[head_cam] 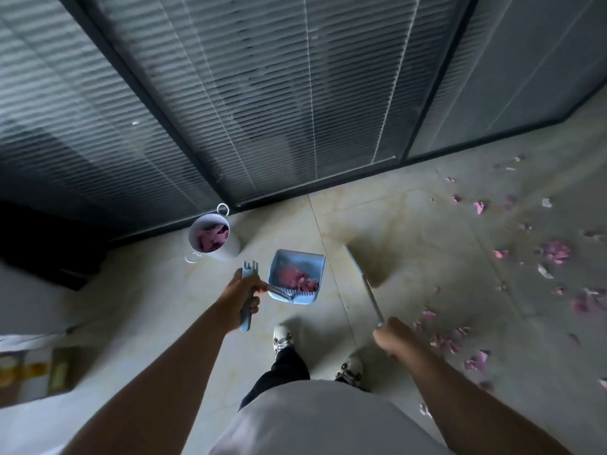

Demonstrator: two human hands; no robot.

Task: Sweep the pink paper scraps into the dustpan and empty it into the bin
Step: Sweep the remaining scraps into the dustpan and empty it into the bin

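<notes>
Blue dustpan handle in left hand grip; right hand grips broom.

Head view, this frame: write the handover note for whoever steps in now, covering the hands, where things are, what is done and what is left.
Left hand: holds the light blue plastic dustpan by its long handle; the pan carries a pile of pink paper scraps.
Right hand: closed round the metal handle of the broom, head out over the floor.
White round bin: by the glass wall, beyond the dustpan, already with pink scraps inside.
Done: one load binned, a second load in the pan.
Left: tip this load into the bin, then sweep the scattered pink paper scraps on the tiles to the right.
</notes>
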